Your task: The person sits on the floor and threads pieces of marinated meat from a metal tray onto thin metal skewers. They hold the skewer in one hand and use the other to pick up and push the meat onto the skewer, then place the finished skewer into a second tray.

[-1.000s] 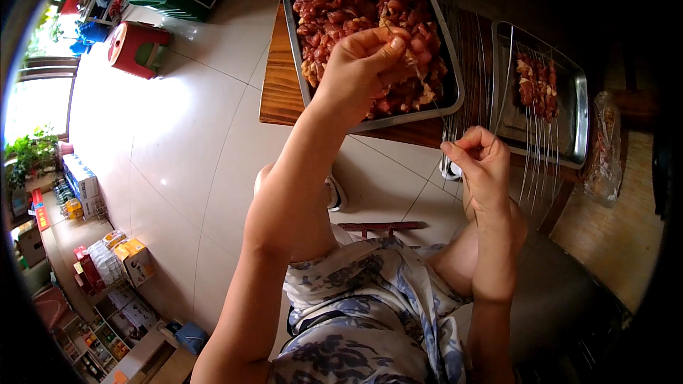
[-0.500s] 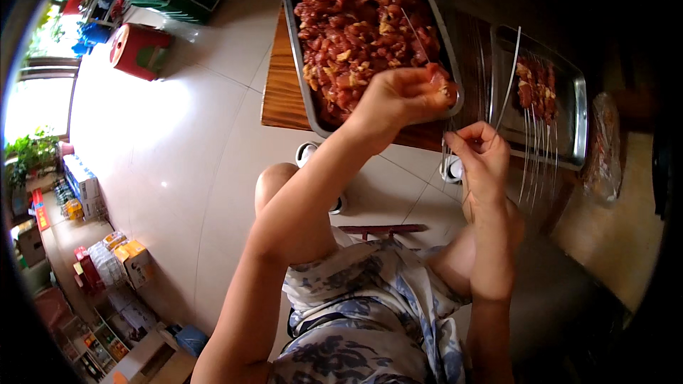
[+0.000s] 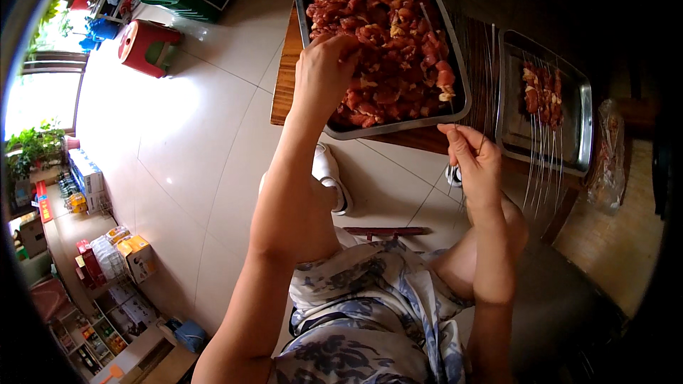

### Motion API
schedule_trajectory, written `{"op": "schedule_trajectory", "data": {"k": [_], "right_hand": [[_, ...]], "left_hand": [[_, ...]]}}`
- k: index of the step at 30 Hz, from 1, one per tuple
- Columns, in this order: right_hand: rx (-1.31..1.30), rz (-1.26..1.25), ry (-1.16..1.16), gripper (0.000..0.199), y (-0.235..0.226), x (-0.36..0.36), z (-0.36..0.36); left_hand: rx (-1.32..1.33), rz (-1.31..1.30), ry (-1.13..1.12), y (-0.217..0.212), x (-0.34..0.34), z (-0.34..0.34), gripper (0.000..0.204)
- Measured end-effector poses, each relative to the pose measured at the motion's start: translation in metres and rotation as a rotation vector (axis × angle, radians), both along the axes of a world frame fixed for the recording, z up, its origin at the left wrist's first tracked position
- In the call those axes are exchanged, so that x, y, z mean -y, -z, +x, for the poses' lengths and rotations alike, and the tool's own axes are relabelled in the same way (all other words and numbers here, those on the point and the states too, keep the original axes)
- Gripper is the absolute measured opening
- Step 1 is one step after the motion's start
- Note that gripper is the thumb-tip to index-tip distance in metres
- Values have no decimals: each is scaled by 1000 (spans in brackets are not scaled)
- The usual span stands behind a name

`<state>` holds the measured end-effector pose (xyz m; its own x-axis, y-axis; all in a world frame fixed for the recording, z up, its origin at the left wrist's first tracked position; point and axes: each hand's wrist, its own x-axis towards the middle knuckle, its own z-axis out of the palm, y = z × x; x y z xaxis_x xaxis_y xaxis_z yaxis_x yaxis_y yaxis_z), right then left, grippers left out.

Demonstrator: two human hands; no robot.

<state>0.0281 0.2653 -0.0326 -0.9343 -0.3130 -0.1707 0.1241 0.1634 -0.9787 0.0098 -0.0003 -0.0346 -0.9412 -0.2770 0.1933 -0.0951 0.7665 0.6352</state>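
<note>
Raw meat pieces [image 3: 388, 35] heap up in a deep metal tray [image 3: 400, 130] before me. My left hand [image 3: 324, 75] reaches over the tray's left side, its fingers curled down and closed on meat; the fingertips are partly hidden. Just off the tray's near right corner, my right hand [image 3: 475, 160] grips several thin metal skewers. One of these, a skewer with a few meat pieces [image 3: 442, 75] threaded on it, slants up over the heap. To the right, a smaller metal tray [image 3: 585, 124] holds several loaded skewers [image 3: 543, 96], their bare ends sticking out over its near edge.
Both trays stand on a wooden table [image 3: 284, 75], with more bare skewers [image 3: 494, 64] lying between them. A plastic bag [image 3: 608, 156] is beyond the smaller tray. A red stool [image 3: 146, 46] stands on the tiled floor at left, and boxes [image 3: 135, 256] fill shelves lower left.
My left hand has left the meat on the skewer and moved left into the heap. The right hand still holds the skewers near the tray's corner. The view has shifted slightly.
</note>
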Motion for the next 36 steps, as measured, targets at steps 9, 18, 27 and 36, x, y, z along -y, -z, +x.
{"op": "schedule_trajectory", "data": {"k": [9,18,27,36], "right_hand": [[278,-105,-98,30,-1,2,3],[246,-140,-46,27,2,3,5],[-168,70,11,25,-4,3,10],[-258,109,-15,26,-3,-2,12]], "left_hand": [[-17,-142,122,6,-2,-23,28],[-40,-124,243,-3,-4,-19,26],[-230,826,55,-25,3,-20,19],[-36,1546,38,-22,6,-21,31]]}}
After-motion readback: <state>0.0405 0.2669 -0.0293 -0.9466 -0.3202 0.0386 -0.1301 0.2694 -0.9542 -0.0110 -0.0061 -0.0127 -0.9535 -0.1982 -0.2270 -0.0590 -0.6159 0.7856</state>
